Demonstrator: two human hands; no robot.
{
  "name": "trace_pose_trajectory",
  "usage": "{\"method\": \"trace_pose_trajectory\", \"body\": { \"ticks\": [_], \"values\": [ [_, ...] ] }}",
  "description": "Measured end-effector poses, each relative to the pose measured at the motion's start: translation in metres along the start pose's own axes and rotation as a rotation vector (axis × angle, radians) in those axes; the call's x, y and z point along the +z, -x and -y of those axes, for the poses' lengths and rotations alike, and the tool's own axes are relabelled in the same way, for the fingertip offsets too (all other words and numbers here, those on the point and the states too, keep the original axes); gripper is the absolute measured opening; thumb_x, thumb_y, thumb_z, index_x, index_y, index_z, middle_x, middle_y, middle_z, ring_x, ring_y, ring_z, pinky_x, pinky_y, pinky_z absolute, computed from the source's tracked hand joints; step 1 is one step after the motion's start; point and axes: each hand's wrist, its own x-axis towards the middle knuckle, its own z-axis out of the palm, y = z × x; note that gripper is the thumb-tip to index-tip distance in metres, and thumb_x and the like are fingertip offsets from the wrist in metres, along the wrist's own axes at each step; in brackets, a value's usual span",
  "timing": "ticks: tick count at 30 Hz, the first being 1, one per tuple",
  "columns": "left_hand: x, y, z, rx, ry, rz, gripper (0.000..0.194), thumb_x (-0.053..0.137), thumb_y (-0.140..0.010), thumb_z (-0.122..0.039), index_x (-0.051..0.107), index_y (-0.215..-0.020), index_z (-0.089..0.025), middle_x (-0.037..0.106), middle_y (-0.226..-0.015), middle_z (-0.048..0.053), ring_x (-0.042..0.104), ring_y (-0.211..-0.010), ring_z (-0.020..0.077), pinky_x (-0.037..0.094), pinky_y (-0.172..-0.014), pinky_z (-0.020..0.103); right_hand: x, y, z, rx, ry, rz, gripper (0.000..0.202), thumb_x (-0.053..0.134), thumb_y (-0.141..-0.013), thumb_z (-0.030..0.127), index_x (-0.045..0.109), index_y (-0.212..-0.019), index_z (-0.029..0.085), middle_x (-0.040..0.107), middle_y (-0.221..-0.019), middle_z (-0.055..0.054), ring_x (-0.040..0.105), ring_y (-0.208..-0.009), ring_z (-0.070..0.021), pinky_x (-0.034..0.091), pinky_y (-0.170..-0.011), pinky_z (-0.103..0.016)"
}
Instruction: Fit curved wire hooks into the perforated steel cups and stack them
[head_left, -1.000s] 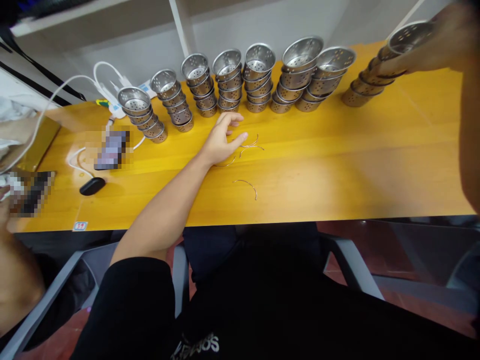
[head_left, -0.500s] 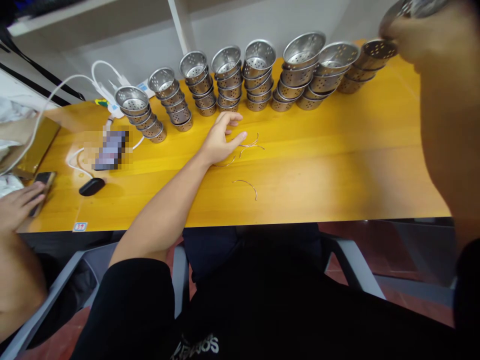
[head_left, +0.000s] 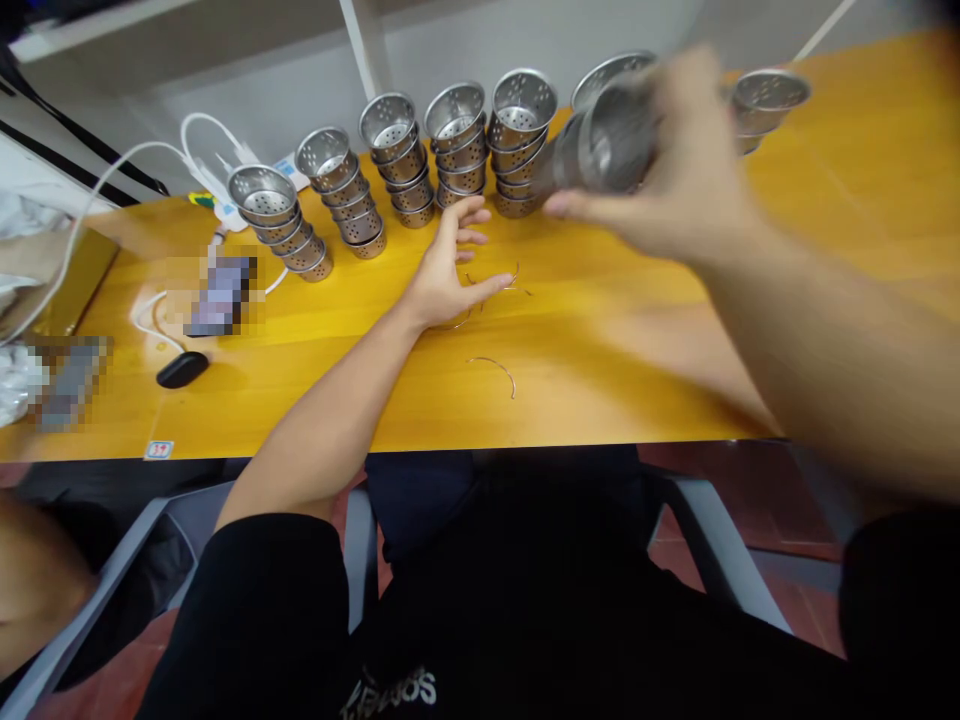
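My left hand (head_left: 442, 280) is open, thumb and fingers apart, over the wooden table and just beside several thin curved wires (head_left: 492, 362). It holds nothing. In my right hand (head_left: 694, 170), the fingers are wrapped round a metal strainer cup (head_left: 615, 140), tipped on its side and smeared by motion; whether more cups are nested with it I cannot tell. The held cup passes in front of the stacks at the back right and hides part of them. Closest to my left fingertips is a stack of perforated metal cups (head_left: 459, 165).
More perforated cup stacks (head_left: 337, 190) stand in a row along the back of the table (head_left: 315, 390). A phone (head_left: 223, 295), a black oval object (head_left: 182, 369) and white cables (head_left: 142, 155) lie to the left. Another person's arm (head_left: 37, 590) is at the lower left.
My right hand has swung from the upper right inward to the left, carrying the metal cup. My left fingers have spread a little. The other person's hand has left the dark phone-like object.
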Motion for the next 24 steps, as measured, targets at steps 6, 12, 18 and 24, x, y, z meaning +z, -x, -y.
{"method": "trace_pose_trajectory", "body": {
  "ticks": [6,12,18,24],
  "values": [
    [-0.002,-0.001,-0.007,0.07,0.01,0.054,0.116,0.097,-0.094,-0.101,0.055,-0.179,-0.035,0.074,-0.182,0.015,0.079,-0.169,0.0421,0.071,-0.143,0.063,0.065,0.015,0.048,-0.113,0.03,0.203,0.099,0.092,-0.115,0.081,0.057,-0.19,0.027,0.071,-0.173,-0.027,0.067,-0.159,-0.0586,0.058,-0.134,-0.071],
    [-0.005,-0.005,0.011,0.05,0.066,0.046,0.113,0.09,-0.095,-0.107,0.057,-0.176,-0.036,0.077,-0.177,0.014,0.081,-0.167,0.0405,0.068,-0.146,0.062,0.061,0.01,0.036,-0.018,-0.027,0.176,0.105,0.074,-0.116,0.099,0.05,-0.2,0.04,0.079,-0.171,-0.019,0.065,-0.157,-0.0593,0.055,-0.13,-0.075],
    [-0.004,-0.011,0.039,0.076,-0.012,-0.044,0.103,0.097,-0.102,-0.087,0.049,-0.177,-0.035,0.072,-0.179,0.016,0.071,-0.179,0.0432,0.058,-0.155,0.066,0.054,0.01,-0.015,0.0,-0.025,0.213,0.086,0.091,-0.119,0.06,0.056,-0.188,0.022,0.065,-0.189,-0.027,0.063,-0.168,-0.049,0.051,-0.145,-0.062],
    [-0.008,-0.011,0.043,0.046,-0.033,-0.083,0.098,0.093,-0.106,-0.084,0.046,-0.179,-0.037,0.069,-0.181,0.015,0.069,-0.179,0.0418,0.055,-0.157,0.065,0.055,0.008,-0.037,0.085,0.074,0.295,0.08,0.1,-0.112,0.034,0.064,-0.177,0.007,0.073,-0.176,-0.035,0.069,-0.163,-0.0463,0.053,-0.139,-0.053]
  ]
}}
